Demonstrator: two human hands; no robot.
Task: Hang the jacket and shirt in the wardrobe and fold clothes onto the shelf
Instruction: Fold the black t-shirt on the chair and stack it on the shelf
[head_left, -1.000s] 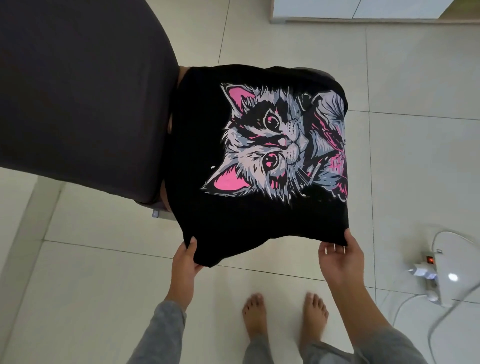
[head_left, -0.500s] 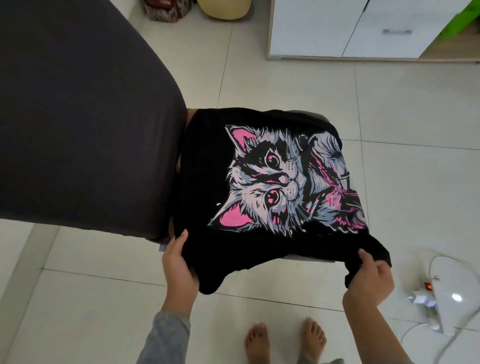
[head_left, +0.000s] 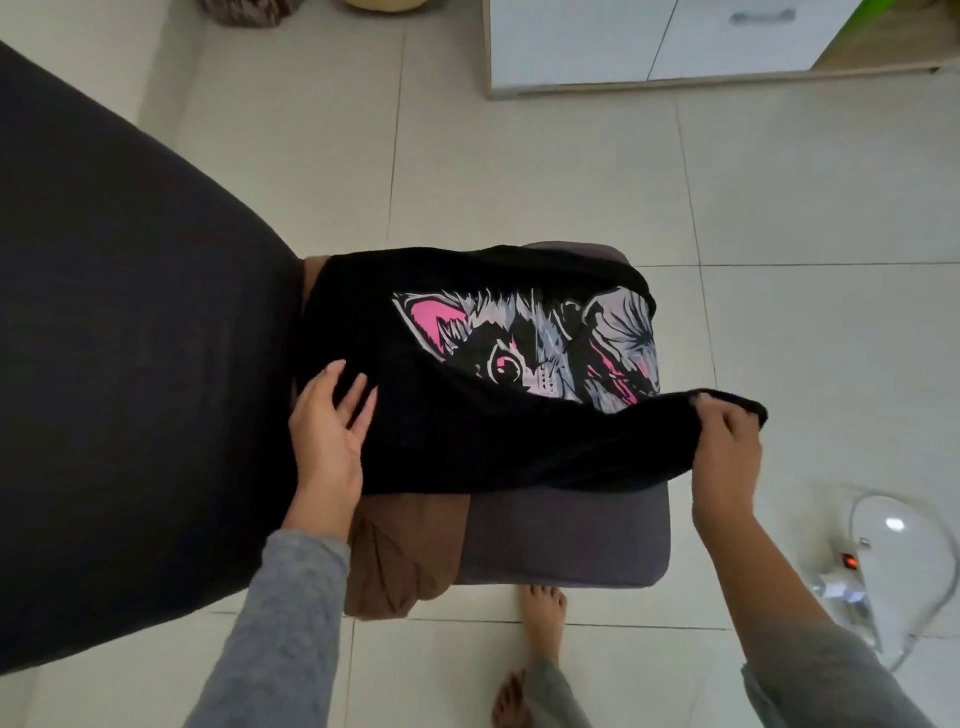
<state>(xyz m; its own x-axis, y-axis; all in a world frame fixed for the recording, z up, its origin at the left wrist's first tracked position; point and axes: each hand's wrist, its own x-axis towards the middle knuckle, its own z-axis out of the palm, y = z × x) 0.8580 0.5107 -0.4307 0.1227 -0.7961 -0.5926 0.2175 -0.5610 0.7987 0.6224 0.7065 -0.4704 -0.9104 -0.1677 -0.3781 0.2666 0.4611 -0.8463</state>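
A: First entry?

B: Black T-shirt (head_left: 467, 441), cat print (head_left: 545, 353) face up. It lies across the grey stool (head_left: 571, 540), on top of a brown garment (head_left: 405, 551) whose end hangs off the stool's near-left corner.

A: The grips?

B: Left grip (head_left: 330, 431): fingers straight and spread, palm flat on the shirt's left side, pressing and clasping nothing. Right grip (head_left: 727, 447): fingers curled round the shirt's near-right edge, held up above the stool's right side.

A: How does the cloth lie between them?

B: A lifted band of black cloth runs left to right from one grip to the other, and that is its long axis. It covers the lower part of the print. The rest of the shirt lies beyond the band, away from the person.

A: The step in hand?

B: By judgement, a fold. The near edge probably goes forward over the print. The right grip has the free edge, so it carries while the left pins.

A: Hazard?

B: The brown garment may drag along underneath.

A: Other entries?

B: Tiled floor (head_left: 519, 171), white cabinet (head_left: 649, 47) at the far side, and a power strip (head_left: 852, 564) on the floor to the right, well apart
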